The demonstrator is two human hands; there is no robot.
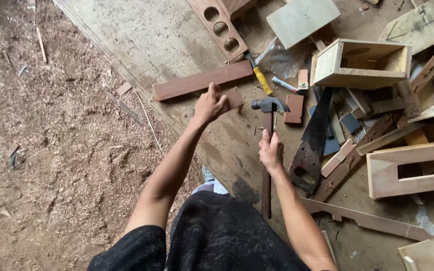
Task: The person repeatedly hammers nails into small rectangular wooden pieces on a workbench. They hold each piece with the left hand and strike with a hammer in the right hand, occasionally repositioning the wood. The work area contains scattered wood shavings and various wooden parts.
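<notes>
Sawdust floor left, cluttered wooden work surface [141, 35] right. Reddish block [234, 98] mostly hidden behind left hand [210, 105], fingers closed on it; exact grip unclear. Right hand [270, 150] clenched mid-handle on claw hammer [267, 131], head just right of block, handle end over dark lap. Both arms extended. Handsaw [311, 145] beside.

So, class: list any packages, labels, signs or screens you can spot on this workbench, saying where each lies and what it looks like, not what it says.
Clear plastic bag: crumpled and see-through, lying at the top centre between the long brown plank and the open wooden box.
Small label: white with dark marks, on the end of a little wood block just left of the box.
No signs or screens show.
</notes>
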